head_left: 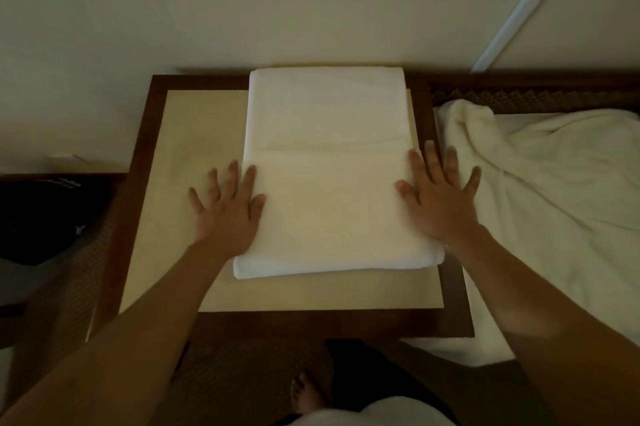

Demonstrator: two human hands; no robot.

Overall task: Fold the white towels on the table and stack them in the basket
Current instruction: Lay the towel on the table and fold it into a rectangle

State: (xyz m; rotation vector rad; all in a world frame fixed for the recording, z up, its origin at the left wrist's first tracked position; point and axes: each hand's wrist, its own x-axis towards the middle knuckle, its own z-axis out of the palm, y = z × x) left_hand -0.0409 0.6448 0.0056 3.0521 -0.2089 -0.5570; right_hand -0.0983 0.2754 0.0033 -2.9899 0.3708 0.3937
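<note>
Dim room, plain wall behind, and a dark-framed low table [138, 162] with a pale top fills the middle. On it lies the part-folded white towel [329, 204], long axis running straight away from the person, a fold edge crossing it about halfway. Left hand [227, 209] sits flat at the towel's left edge, fingers spread wide, thumb side on the cloth. Right hand [440, 198] mirrors it on the right edge, fingers splayed, holding nothing. Both are level with the near half, so either end is equally reachable for the next fold, I'd say. An unfolded towel [540, 190] lies heaped just right of the table. No basket that I can make out.
</note>
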